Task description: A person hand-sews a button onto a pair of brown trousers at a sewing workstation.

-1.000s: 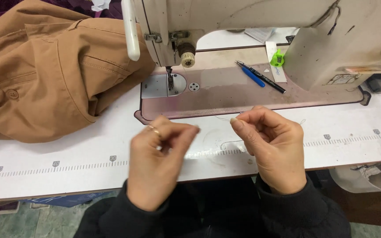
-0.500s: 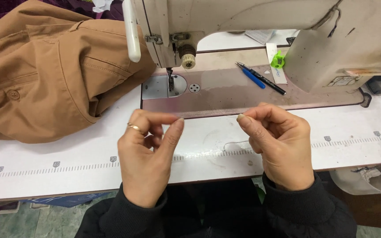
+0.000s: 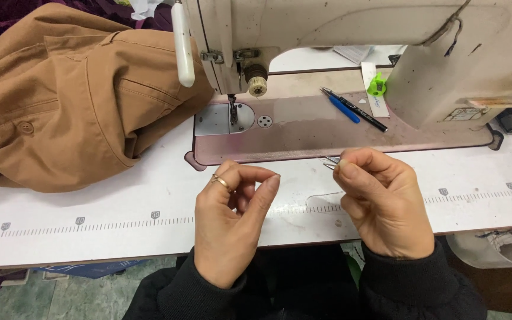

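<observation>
My right hand (image 3: 383,204) is closed around a small metal tool, tweezers or thread snips (image 3: 330,161); only its thin tips stick out toward the left. My left hand (image 3: 232,222), with a ring on one finger, has thumb and fingers curled together, and I see nothing in it. Both hands hover over the white table (image 3: 90,207), just in front of the sewing machine's bed (image 3: 303,136). The needle and presser foot (image 3: 232,112) are a little beyond my left hand. No thread between the hands can be made out.
A brown garment (image 3: 66,101) is heaped on the table at the left, touching the machine. A blue pen (image 3: 344,111), a black pen (image 3: 360,114) and a green clip (image 3: 377,85) lie on the bed. The cream machine body (image 3: 351,35) fills the top. A printed ruler strip (image 3: 120,224) runs along the table's front.
The hands have moved slightly apart and the view has shifted closer. A thin thread stretched between the fingers earlier no longer shows. The metal tips now stick out of my right hand.
</observation>
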